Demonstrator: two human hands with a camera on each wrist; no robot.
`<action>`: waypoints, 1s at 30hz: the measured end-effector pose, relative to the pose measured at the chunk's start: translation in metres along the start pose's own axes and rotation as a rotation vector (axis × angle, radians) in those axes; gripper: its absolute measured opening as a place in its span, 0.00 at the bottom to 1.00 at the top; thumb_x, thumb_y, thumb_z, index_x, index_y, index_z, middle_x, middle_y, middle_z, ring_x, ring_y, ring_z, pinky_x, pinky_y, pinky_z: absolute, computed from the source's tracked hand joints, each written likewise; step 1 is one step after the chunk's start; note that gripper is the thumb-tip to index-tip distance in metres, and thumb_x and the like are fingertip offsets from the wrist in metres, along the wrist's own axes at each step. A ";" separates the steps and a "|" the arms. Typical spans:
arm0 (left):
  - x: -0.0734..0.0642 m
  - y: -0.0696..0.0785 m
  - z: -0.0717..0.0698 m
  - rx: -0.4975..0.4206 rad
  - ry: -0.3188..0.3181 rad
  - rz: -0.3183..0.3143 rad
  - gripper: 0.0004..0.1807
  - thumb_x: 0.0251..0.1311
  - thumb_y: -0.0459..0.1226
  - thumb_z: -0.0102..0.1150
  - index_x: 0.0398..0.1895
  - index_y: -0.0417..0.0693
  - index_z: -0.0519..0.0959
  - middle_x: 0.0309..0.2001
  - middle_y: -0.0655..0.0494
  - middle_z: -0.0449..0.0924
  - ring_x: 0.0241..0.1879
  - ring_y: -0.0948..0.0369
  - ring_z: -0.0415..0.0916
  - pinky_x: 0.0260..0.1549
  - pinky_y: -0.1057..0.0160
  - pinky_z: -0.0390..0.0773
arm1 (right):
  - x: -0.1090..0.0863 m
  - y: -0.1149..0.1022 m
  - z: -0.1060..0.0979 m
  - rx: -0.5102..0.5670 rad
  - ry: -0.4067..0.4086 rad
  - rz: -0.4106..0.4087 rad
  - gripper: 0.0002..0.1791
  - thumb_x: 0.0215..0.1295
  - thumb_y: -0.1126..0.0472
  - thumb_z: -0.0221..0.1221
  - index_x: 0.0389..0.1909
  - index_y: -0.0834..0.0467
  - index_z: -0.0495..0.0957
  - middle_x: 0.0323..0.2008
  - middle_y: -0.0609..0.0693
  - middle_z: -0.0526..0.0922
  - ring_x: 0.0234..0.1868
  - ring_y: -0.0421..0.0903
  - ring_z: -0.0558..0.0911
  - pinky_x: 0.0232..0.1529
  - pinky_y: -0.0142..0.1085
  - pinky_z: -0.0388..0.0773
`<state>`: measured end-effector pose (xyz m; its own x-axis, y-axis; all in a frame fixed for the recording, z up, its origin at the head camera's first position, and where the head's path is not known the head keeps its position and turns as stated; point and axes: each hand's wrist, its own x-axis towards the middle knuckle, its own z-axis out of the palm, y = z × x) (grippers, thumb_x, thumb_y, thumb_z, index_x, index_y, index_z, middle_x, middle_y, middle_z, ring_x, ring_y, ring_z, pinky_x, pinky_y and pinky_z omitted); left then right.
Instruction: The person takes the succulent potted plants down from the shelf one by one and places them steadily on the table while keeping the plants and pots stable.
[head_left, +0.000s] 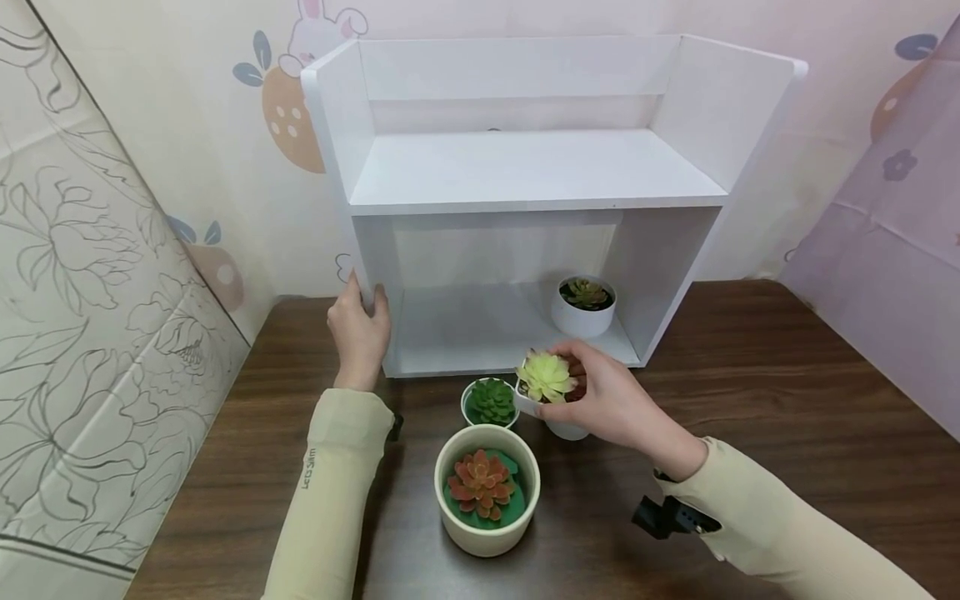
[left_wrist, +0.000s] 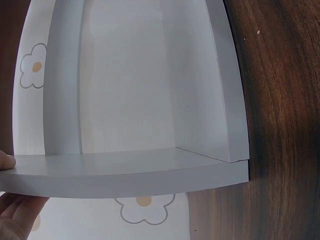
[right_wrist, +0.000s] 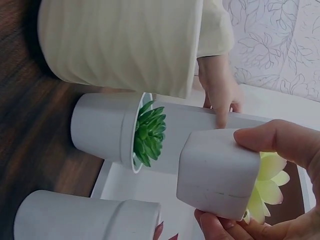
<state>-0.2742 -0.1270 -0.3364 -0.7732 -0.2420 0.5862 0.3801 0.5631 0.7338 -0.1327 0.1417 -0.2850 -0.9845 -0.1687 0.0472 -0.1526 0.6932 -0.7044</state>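
My right hand (head_left: 600,396) pinches a small white angular pot with a yellow-green succulent (head_left: 546,377) in front of the shelf. In the right wrist view, thumb and fingers clasp opposite sides of this white pot (right_wrist: 218,175), off the table. With thumb and fingers on either side, my left hand (head_left: 360,333) grips the left side panel of the white shelf (head_left: 540,204); the left wrist view shows the panel edge (left_wrist: 125,184) between them. Partly hidden under my right hand is another white pot (head_left: 567,431), whose reddish leaf tips show in the right wrist view.
A white pot with a dark green succulent (head_left: 585,310) stands on the lower shelf board, right side. On the brown table (head_left: 750,367) are a green succulent in a white pot (head_left: 491,402) and, nearer, a red succulent in a cream pot (head_left: 486,537).
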 end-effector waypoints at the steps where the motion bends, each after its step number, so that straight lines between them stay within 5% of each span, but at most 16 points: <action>1: 0.000 0.000 0.000 0.000 -0.001 0.002 0.16 0.66 0.33 0.51 0.54 0.34 0.75 0.51 0.34 0.80 0.52 0.41 0.78 0.48 0.44 0.80 | -0.001 0.001 0.000 0.001 0.000 -0.002 0.35 0.49 0.57 0.72 0.57 0.64 0.70 0.45 0.57 0.78 0.41 0.46 0.79 0.42 0.40 0.80; 30: 0.000 0.000 0.001 -0.002 0.004 0.007 0.15 0.66 0.33 0.51 0.52 0.33 0.75 0.51 0.34 0.80 0.51 0.42 0.79 0.46 0.45 0.81 | -0.031 0.017 -0.001 -0.109 0.041 -0.052 0.34 0.42 0.54 0.75 0.51 0.59 0.73 0.40 0.50 0.80 0.42 0.44 0.79 0.40 0.37 0.77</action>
<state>-0.2743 -0.1263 -0.3367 -0.7683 -0.2414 0.5928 0.3864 0.5635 0.7302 -0.1050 0.1587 -0.2977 -0.9775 -0.1788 0.1121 -0.2095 0.7570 -0.6189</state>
